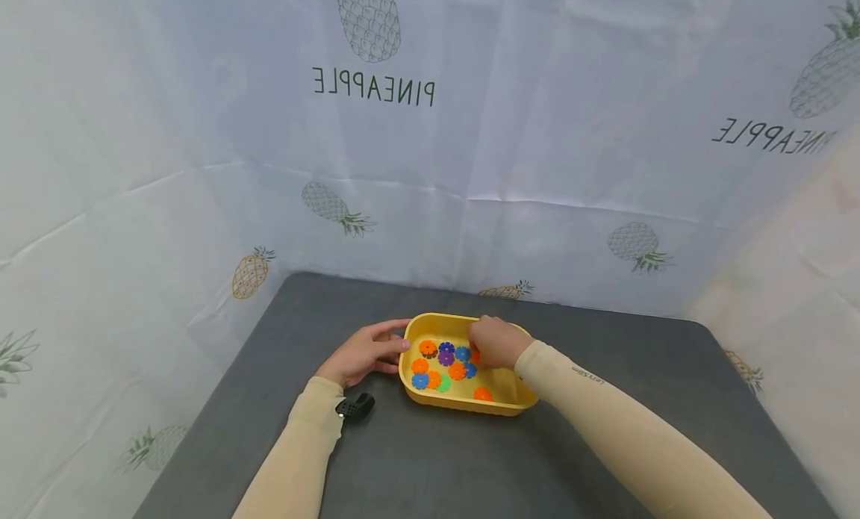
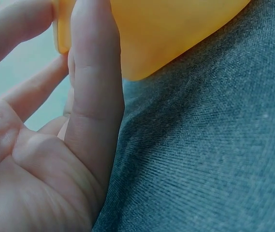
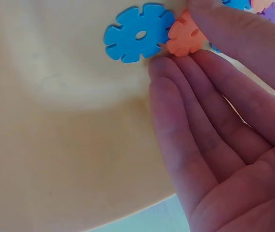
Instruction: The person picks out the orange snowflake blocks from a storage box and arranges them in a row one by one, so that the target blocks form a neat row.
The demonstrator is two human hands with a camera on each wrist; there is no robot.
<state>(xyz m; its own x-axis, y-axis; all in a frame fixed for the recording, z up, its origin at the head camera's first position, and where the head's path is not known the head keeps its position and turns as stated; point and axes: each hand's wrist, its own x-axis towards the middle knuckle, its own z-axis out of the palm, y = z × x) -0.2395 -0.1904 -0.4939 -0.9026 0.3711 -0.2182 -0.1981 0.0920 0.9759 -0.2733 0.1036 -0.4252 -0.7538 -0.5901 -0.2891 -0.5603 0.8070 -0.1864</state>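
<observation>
Coloured snowflake-shaped plastic discs lie in a yellow tray [image 1: 450, 405]. My left hand [image 1: 366, 352] is at the tray's left end, its fairly straight fingers touching the wall and rim. In the left wrist view, those fingers [image 2: 96, 82] reach up to the yellow wall [image 2: 161, 34]. Inside the tray, my right hand [image 1: 499, 343] bends down over the discs. In the right wrist view its thumb and fingertips pinch an orange disc [image 3: 184, 36]. Right beside that piece lies a blue disc [image 3: 130, 35] on the tray floor.
More orange, blue, purple and green discs cluster in the tray's left half, with one orange disc [image 1: 482, 393] near its front wall. The tray stands on a dark grey table [image 1: 430, 467]. Behind the table hangs a pale curtain [image 1: 537, 153] printed with pineapples.
</observation>
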